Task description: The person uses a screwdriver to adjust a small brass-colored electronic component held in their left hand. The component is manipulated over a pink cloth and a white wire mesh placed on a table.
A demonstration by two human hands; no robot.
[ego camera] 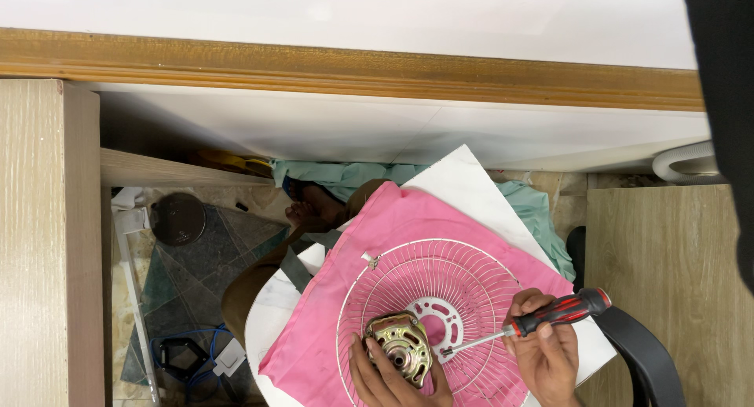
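Hands clamped — our left hand (385, 375) grips the motor (400, 346) on the fan grille (463, 289), our right hand (546, 352) grips a screwdriver (542, 321) — tip beside the motor, pink cloth (369, 242) beneath the grille.

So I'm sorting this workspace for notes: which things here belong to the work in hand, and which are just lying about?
In hand:
left hand on brass-coloured metal fan motor
right hand holding red-and-black-handled screwdriver
white wire fan guard
pink cloth

Lying about:
round dark disc
blue cable
teal cloth
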